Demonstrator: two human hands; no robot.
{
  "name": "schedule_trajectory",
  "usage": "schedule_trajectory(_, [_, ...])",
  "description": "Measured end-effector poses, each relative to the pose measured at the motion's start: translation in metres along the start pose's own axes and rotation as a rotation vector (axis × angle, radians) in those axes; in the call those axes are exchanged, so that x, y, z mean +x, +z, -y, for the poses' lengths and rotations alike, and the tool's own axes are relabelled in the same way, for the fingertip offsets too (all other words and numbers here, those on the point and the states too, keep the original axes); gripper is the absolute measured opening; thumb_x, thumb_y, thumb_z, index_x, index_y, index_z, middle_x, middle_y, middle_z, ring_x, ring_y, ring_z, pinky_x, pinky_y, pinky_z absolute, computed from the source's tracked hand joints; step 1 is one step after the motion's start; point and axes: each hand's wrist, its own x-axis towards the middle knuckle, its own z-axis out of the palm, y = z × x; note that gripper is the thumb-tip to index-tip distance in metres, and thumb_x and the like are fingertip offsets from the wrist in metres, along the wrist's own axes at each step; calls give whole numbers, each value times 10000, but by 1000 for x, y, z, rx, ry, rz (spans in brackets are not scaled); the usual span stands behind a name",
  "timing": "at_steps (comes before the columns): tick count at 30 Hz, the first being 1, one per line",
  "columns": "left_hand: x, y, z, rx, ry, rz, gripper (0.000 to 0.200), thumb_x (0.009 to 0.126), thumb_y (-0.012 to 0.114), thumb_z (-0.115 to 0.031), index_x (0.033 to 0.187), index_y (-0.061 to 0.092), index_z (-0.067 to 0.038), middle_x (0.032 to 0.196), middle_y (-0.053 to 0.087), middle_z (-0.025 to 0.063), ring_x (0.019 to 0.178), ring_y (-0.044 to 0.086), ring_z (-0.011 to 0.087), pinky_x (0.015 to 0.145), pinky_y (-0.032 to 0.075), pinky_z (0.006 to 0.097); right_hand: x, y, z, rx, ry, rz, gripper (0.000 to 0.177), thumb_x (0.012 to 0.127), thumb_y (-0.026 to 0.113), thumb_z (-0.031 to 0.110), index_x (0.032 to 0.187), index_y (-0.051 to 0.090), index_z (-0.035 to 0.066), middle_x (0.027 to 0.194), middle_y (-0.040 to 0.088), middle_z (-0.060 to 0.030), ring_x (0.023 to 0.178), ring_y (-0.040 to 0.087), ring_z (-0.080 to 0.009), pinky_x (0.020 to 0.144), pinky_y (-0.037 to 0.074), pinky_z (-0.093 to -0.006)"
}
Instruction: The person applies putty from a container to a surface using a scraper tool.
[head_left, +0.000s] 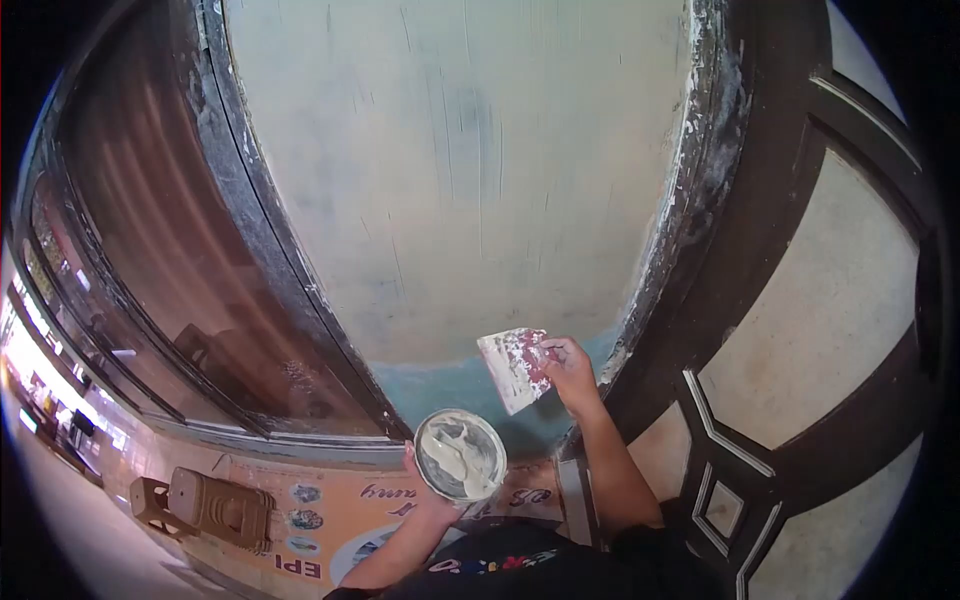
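My left hand (pixel 432 500) is wrapped round a round tub (pixel 421 468) from its left and underside. Pale, creamy putty (pixel 460 452) lies inside, smeared up the walls. My right hand (pixel 570 375) pinches a flat, reddish putty spreader (pixel 515 370) by its right edge; white putty coats much of its face. The spreader is up and to the right of the tub, in front of the lower wall. Before me stands the wall panel (pixel 450 180), covered in a pale coat with thin scratch lines. A bluish-green band (pixel 440 390) shows along its bottom.
Dark, putty-marked frames (pixel 260 180) border the panel. On the left is a glass window (pixel 170 200); on the right, a dark door with pale panels (pixel 820 300). Brown plastic stools (pixel 220 505) stand at lower left by an orange printed banner (pixel 340 490) on the floor.
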Motion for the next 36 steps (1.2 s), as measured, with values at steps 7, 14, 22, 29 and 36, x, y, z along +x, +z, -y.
schedule_trajectory(7, [17,6,-5,-64,130,35,789,815,376,-747,1362,450,-183,1366,481,95,1229,468,341,1027,372,545,6,-23,16,231,368,310,336,860,526,-49,1195,542,-29,1105,626,-81,986,585,-139,875,454,-262])
schedule_trajectory(14, [28,-4,9,-77,191,-34,786,814,356,-750,1357,455,-190,1372,472,85,1241,456,335,1029,366,545,12,-36,-54,21,208,133,199,932,609,151,1021,501,10,847,635,-121,696,646,-176,593,517,-279])
schedule_trajectory(22, [40,-8,21,-63,131,-124,806,819,325,-765,1365,448,-185,1371,478,79,1234,470,328,1038,374,521,16,6,-87,341,301,-90,331,961,544,357,1003,478,35,761,622,-104,654,644,-202,574,525,-299])
schedule_trajectory(29, [41,-9,-8,-14,81,-111,818,815,314,-774,1357,452,-178,1353,490,89,1216,487,324,1013,402,520,26,33,-97,420,265,-221,368,942,569,391,925,489,32,719,610,-94,598,622,-193,554,522,-308])
schedule_trajectory(36, [42,-12,-37,22,-40,-116,820,796,375,-766,1356,452,-173,1341,503,102,1199,498,345,991,418,537,18,34,-139,245,372,-432,329,935,581,396,907,489,82,622,504,-19,534,537,-149,513,479,-309])
